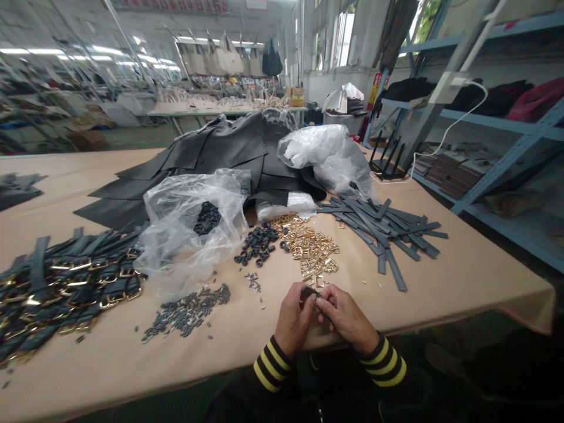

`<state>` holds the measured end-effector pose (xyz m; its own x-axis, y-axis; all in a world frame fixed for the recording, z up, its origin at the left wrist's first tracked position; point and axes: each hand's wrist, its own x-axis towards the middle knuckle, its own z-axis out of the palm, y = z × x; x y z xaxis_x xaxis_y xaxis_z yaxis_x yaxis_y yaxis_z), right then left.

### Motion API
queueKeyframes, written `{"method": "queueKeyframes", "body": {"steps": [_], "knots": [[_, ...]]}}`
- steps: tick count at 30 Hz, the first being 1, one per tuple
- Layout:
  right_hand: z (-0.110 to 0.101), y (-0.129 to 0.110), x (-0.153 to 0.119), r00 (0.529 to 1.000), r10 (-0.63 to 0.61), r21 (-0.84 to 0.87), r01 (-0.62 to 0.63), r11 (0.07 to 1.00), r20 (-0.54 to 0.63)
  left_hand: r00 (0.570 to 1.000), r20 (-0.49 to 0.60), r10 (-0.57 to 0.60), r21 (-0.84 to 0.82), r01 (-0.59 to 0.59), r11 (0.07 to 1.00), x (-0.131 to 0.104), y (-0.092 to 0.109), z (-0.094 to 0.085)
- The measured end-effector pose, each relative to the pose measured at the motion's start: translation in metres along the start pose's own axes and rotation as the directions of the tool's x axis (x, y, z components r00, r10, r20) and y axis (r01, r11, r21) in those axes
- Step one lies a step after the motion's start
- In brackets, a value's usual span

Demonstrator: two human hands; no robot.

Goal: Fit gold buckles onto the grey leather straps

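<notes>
Over the far end of the room I see a banner (176,6) with red characters, too blurred for me to read, and a red-and-yellow sign (376,88) by the shelves, equally illegible. At the worktop's (247,326) near edge, the left hand (291,317) and right hand (346,317) meet, wrists angled inward, fingers curled, both pinching a small dark piece (309,291) between them. Just beyond lie gold buckles (315,247) and black loops (259,239); dark strips (388,226) fan out toward the worktop's right edge.
</notes>
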<state>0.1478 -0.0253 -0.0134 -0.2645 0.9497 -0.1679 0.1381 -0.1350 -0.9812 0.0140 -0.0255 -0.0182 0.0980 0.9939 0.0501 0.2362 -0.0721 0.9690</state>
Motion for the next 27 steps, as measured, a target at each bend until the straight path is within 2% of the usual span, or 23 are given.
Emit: {"method": "queueKeyframes", "body": {"steps": [2, 4, 7, 9, 10, 14, 17, 20, 24, 27], "knots": [[-0.003, 0.0, 0.002, 0.998, -0.028, -0.056, 0.025, 0.998, -0.051, 0.999, 0.031, 0.04, 0.004, -0.04, 0.999, -0.002, 0.005, -0.004], [-0.008, -0.001, 0.003, 0.994, -0.069, -0.125, 0.058, 0.99, -0.085, 0.993, 0.114, 0.039, -0.075, -0.03, 0.997, -0.005, 0.009, -0.011], [-0.015, -0.006, 0.003, 0.995, -0.095, -0.155, 0.095, 0.983, 0.004, 0.949, 0.307, -0.072, -0.35, 0.183, 0.919, -0.008, 0.008, -0.02], [-0.015, -0.01, 0.002, 0.989, -0.113, -0.129, 0.124, 0.984, 0.092, 0.919, 0.376, -0.116, -0.492, 0.304, 0.816, -0.007, 0.004, -0.022], [-0.014, -0.012, 0.002, 0.984, -0.126, -0.123, 0.142, 0.982, 0.126, 0.914, 0.386, -0.121, -0.536, 0.329, 0.777, -0.007, 0.001, -0.022], [-0.011, -0.013, 0.002, 0.965, -0.176, -0.193, 0.213, 0.958, 0.195, 0.886, 0.453, -0.102, -0.588, 0.383, 0.713, -0.004, -0.003, -0.021], [-0.012, -0.012, 0.003, 0.965, -0.166, -0.304, 0.223, 0.926, 0.204, 0.851, 0.511, -0.122, -0.514, 0.417, 0.75, -0.002, -0.002, -0.024], [-0.013, -0.012, 0.005, 0.964, -0.145, -0.365, 0.22, 0.905, 0.223, 0.841, 0.526, -0.125, -0.464, 0.407, 0.787, 0.003, -0.002, -0.03], [-0.016, -0.018, 0.01, 0.947, -0.087, -0.367, 0.203, 0.908, 0.309, 0.899, 0.428, -0.095, -0.429, 0.295, 0.854, 0.009, -0.01, -0.036], [-0.015, -0.028, 0.022, 0.949, -0.127, -0.504, 0.263, 0.822, 0.289, 0.932, 0.334, -0.144, -0.433, 0.287, 0.855, 0.011, -0.02, -0.04]]}}
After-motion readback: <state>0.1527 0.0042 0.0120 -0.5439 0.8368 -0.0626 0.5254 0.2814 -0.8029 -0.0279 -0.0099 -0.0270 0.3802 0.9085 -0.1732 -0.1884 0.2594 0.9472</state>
